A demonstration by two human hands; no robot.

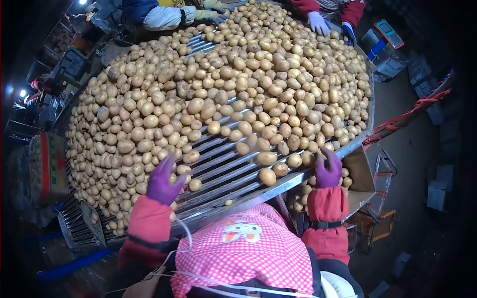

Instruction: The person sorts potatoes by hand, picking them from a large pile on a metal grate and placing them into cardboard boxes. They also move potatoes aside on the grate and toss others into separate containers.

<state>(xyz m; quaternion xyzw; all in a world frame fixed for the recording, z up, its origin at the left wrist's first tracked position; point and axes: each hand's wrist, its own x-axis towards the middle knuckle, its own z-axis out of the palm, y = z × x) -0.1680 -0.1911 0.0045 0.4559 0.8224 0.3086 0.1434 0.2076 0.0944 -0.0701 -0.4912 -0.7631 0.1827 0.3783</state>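
- At the near edge of the head view, the left hand (160,183) lies spread on the potatoes (238,84). Its grip is released and holds none of them.
- Right hand (329,171) is at the rim of the surface (258,194), fingers lifted and apart. Its grip is also released, and loose potatoes lie just beside it.
- Potatoes cover most of the surface, thick at the far and left sides and thin on the bare rollers (223,171) between the hands.
- Below the rim, under the right hand, a box (358,174) holds more potatoes.
- Across the heap, a co-worker's gloved hand (318,22) rests on the far edge.
- Sorting would likely go best by taking the sparse singles near the rim first, one per hand. Fingers should stay clear of the gaps between rollers, and each potato is better eased into the box than dropped.
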